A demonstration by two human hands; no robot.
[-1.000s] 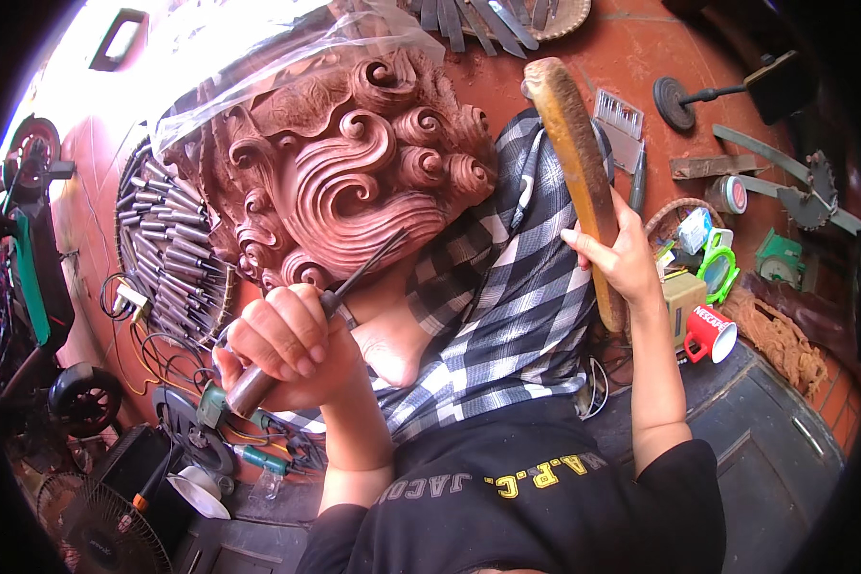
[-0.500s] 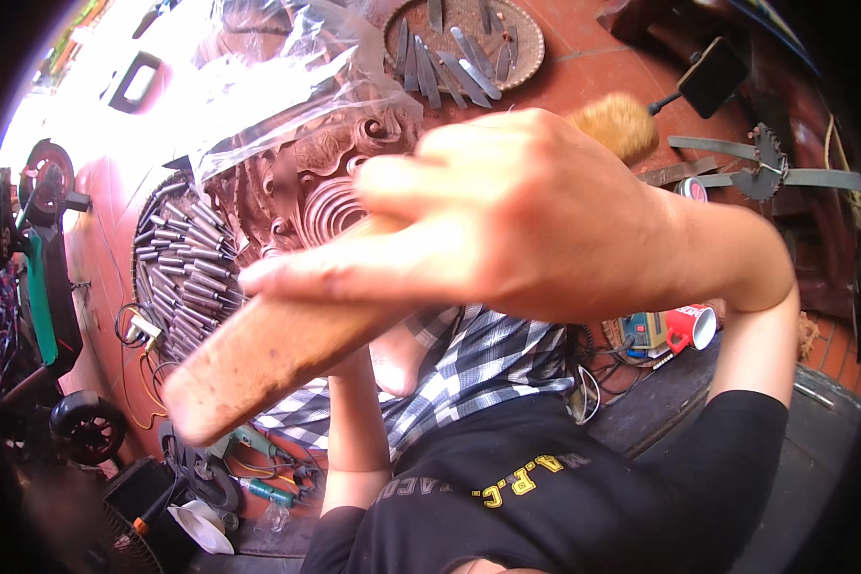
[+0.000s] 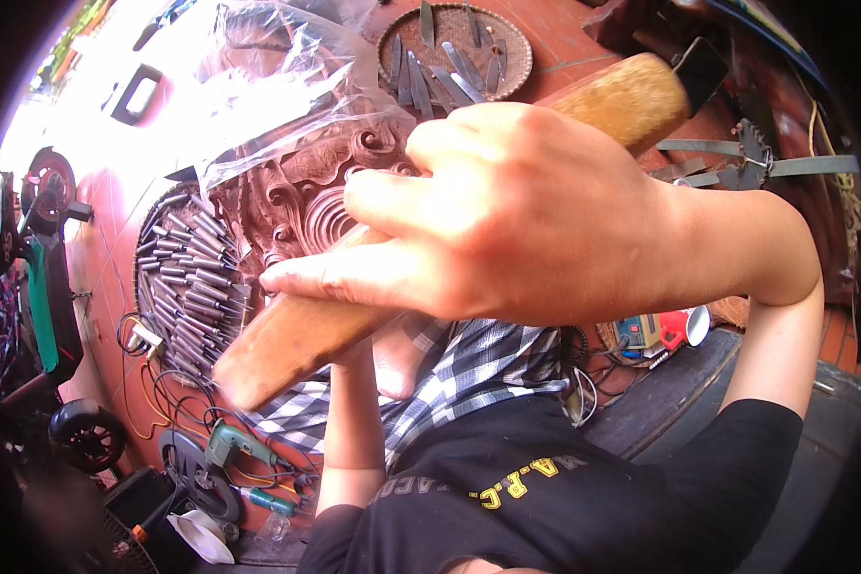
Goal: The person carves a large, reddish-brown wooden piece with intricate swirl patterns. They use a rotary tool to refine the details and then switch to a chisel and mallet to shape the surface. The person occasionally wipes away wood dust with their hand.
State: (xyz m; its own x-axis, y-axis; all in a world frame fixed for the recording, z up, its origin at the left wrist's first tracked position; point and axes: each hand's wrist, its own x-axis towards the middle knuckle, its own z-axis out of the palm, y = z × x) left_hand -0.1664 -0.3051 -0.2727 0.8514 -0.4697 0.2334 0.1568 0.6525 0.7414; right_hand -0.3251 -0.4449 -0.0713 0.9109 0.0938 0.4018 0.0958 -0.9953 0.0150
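My right hand [image 3: 507, 220] is wrapped round a thick, bar-shaped wooden club [image 3: 292, 349], raised close to the camera. One worn end points to the lower left and the other juts out at the upper right. Behind it lies a dark reddish carved wood piece [image 3: 306, 191] with scrolls and concentric curves, partly under clear plastic sheeting [image 3: 297, 86]. My left forearm [image 3: 354, 426] reaches up beneath the club. The club and my right hand cover my left hand, so its fingers and anything in them are hidden.
Left of the carving, a round basket holds several metal-handled carving chisels [image 3: 196, 287]. Flat blades lie on a woven tray [image 3: 521, 57] at the top. A green power tool [image 3: 239, 445] and cables sit at lower left, a red mug [image 3: 684, 325] at right. A scooter [image 3: 43, 306] stands far left.
My right hand and the club have shifted slightly; the club's lower-left end has moved right and up, and more of its upper-right end now shows.
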